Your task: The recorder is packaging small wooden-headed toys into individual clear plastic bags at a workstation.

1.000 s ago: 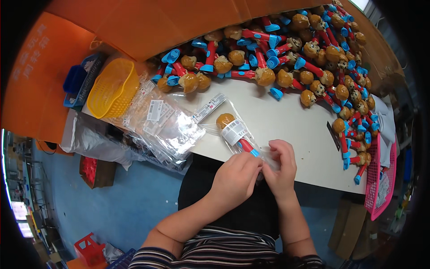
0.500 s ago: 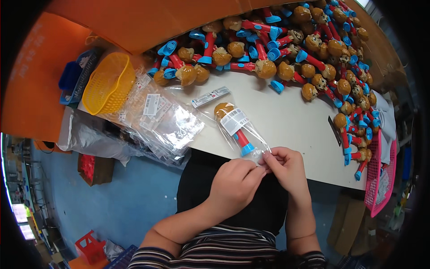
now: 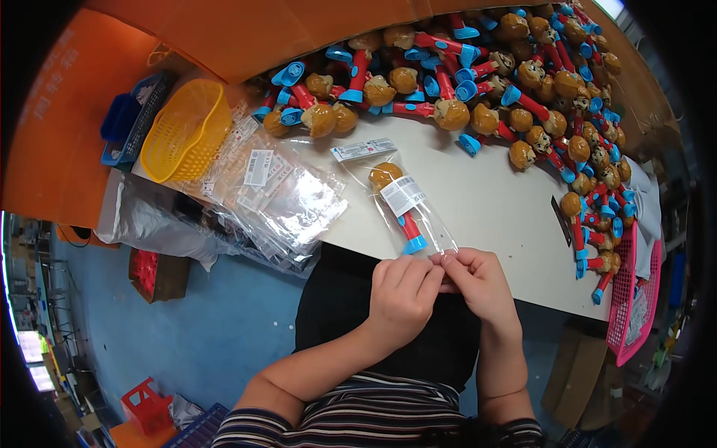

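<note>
Left hand (image 3: 402,293): fingers curled shut, pinching the near end of the clear bag at the table's near edge
Right hand (image 3: 478,280): fingers bent and closed on the same near end, fingertips touching those of the left hand
Clear bag (image 3: 409,205): lies on the white table (image 3: 493,201), running away from the hands toward the far left; white label on it
Toy in bag (image 3: 396,196): brown head at the far end, red stem, blue foot near the hands
Empty bags (image 3: 272,190): loose pile of clear bags to the left, overhanging the table edge
Yellow basket (image 3: 183,131): far left, beside the pile
Loose toys (image 3: 523,97): heap along the far and right sides
Pink basket (image 3: 635,299): right edge
</note>
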{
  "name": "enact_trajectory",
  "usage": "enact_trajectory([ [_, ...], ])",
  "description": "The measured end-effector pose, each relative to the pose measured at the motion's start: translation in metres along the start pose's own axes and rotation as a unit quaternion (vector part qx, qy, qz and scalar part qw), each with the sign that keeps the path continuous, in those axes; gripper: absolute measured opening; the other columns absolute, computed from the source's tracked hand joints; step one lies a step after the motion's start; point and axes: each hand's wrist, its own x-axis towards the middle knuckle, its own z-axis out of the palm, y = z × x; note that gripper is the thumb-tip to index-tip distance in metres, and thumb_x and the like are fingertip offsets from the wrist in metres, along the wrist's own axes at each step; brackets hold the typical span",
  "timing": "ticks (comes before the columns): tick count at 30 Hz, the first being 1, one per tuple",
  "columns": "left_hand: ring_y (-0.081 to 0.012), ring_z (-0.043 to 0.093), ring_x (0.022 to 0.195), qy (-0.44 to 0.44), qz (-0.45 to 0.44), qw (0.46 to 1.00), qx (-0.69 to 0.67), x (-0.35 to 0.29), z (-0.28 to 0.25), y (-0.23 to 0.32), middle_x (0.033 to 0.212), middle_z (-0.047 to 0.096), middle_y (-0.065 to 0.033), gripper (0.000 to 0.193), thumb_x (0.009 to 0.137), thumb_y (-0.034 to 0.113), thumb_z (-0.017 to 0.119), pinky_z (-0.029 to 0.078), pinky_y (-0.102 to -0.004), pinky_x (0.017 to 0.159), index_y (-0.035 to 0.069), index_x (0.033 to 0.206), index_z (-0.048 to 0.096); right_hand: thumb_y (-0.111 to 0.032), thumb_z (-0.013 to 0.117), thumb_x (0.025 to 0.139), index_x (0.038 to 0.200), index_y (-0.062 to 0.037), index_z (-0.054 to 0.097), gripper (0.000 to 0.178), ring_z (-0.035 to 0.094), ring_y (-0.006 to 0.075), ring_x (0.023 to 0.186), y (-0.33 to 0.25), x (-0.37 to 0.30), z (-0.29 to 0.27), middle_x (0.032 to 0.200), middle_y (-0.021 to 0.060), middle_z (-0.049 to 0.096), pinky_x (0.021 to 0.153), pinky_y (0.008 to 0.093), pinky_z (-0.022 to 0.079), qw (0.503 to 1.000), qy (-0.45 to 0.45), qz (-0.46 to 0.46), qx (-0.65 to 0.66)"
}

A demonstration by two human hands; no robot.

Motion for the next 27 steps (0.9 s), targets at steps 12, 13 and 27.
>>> enact_trajectory([
  [12,-0.0285,0.057,0.088,-0.04,-0.035,0.993,-0.11,0.002,-0.008,-0.008,0.091,0.058,-0.0074,0.014,0.076,0.004,0.069,0.04,-0.0394,0.083,0.007,0.087,0.062,-0.009,0.054,0.099,0.099,0.0071,0.066,0.02,0.068,0.0119,0.075,0.002,0.005,0.002,0.083,0.0094,0.07,0.07,0.0234,0.056,0.997,0.018,-0.057,-0.054],
  [13,-0.0289,0.056,0.089,-0.059,-0.031,0.988,-0.14,0.003,-0.013,-0.011,0.09,0.058,-0.0072,0.014,0.076,0.004,0.07,0.04,-0.0393,0.085,0.007,0.086,0.061,-0.009,0.054,0.099,0.099,0.0073,0.066,0.02,0.068,0.0119,0.075,0.002,0.005,0.003,0.083,0.01,0.071,0.07,0.0235,0.056,0.995,0.032,-0.066,-0.073],
  [27,-0.0257,0.057,0.094,-0.015,-0.009,0.996,-0.091,0.005,-0.014,-0.009,0.091,0.057,-0.0053,0.022,0.074,0.007,0.071,0.041,-0.0406,0.088,0.006,0.096,0.066,-0.012,0.06,0.096,0.099,0.0077,0.069,0.022,0.066,0.0097,0.072,-0.023,0.001,0.002,0.079,0.0079,0.07,0.067,0.023,0.054,0.994,-0.011,-0.028,-0.103],
])
